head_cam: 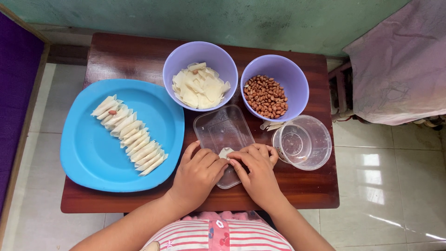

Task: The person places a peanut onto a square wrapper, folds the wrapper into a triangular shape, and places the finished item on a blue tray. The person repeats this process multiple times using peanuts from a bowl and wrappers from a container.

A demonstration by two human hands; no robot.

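Pinching a pale wrapper together, both hands curled knuckles-up, fingertips meeting over clear lid

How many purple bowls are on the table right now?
2. One purple bowl holds pale wrapper pieces, at the back middle of the table. The other purple bowl holds peanuts, just to its right. None seems hidden.

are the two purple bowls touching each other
Apart. The head view shows a strip of brown table between the wrapper bowl and the peanut bowl.
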